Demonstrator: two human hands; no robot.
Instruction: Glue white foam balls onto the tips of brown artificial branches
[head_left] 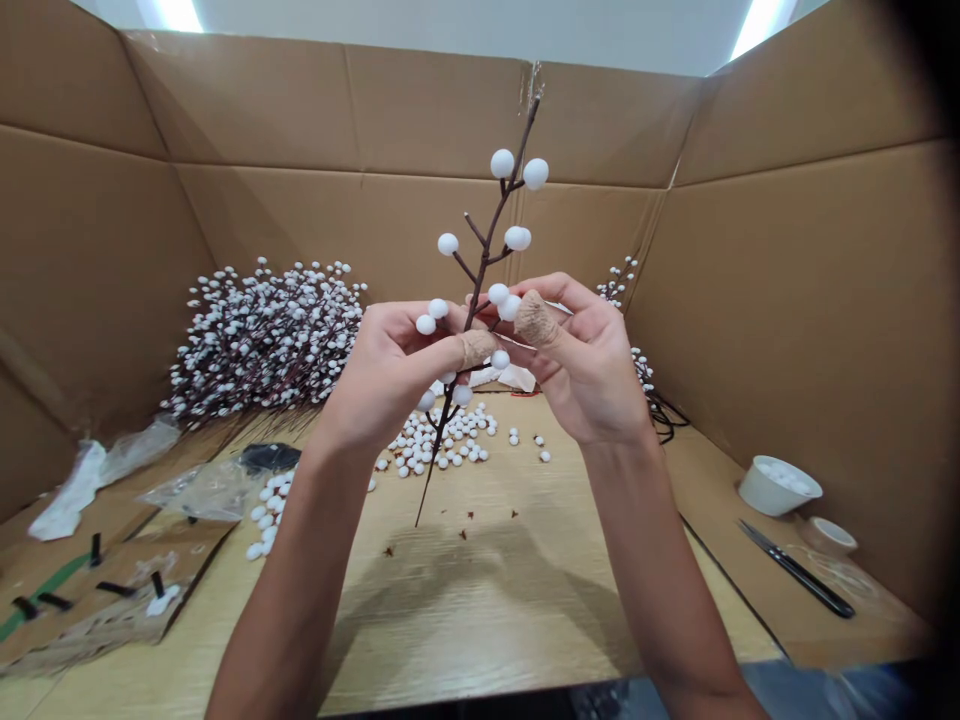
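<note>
A brown artificial berry branch [484,258] with white balls on its side twigs is held up above the table, tilted with its tip to the upper right. My left hand [409,355] pinches its stem between thumb and fingers, low on the branch. Close by on the right, my right hand [581,350] has thumb and fingers closed around a white berry [509,307] on a side twig. Both thumbs wear tan wrappings. One upper twig [475,229] carries no ball. Loose white berries [469,435] lie on the table [480,620] behind and below the branch.
A big heap of finished berry branches [262,340] lies back left, near plastic bags [210,490]. More white balls [266,515] sit beside my left forearm. At right are a white cup [780,484], a tape roll [831,535] and scissors [799,570]. Cardboard walls [420,120] surround the table.
</note>
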